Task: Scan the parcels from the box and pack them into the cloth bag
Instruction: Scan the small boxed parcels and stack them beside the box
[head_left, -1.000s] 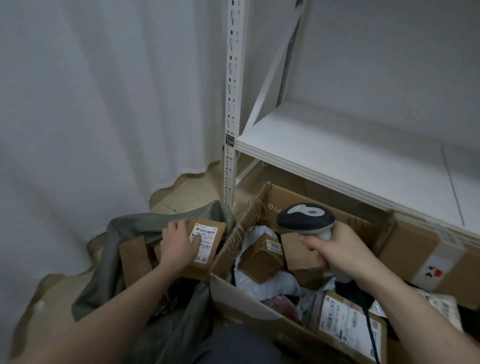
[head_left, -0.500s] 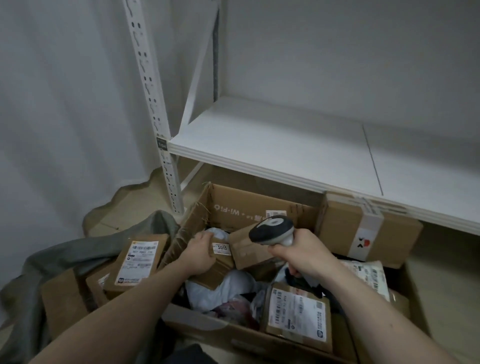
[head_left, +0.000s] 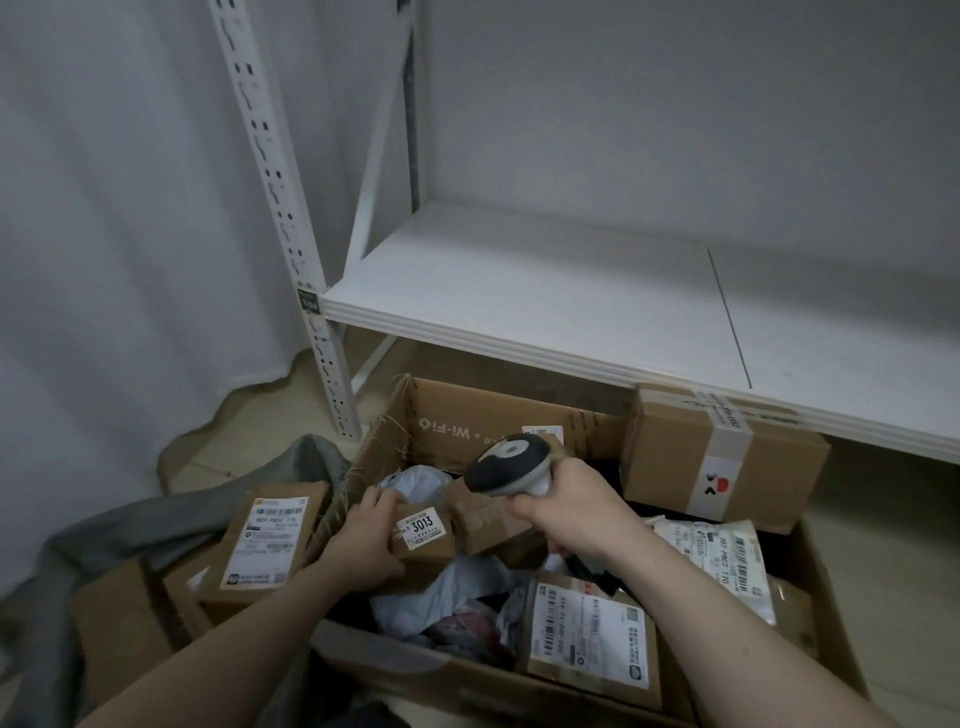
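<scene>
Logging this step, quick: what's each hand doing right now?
Left hand: closed on the small 3013 parcel.
Right hand: closed on the barcode scanner.

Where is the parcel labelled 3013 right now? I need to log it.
In the head view, the 3013 parcel sits left of centre inside the open cardboard box, gripped by the left hand, below the scanner.

left hand (head_left: 363, 540) gripping, right hand (head_left: 566, 512) clenched
</scene>
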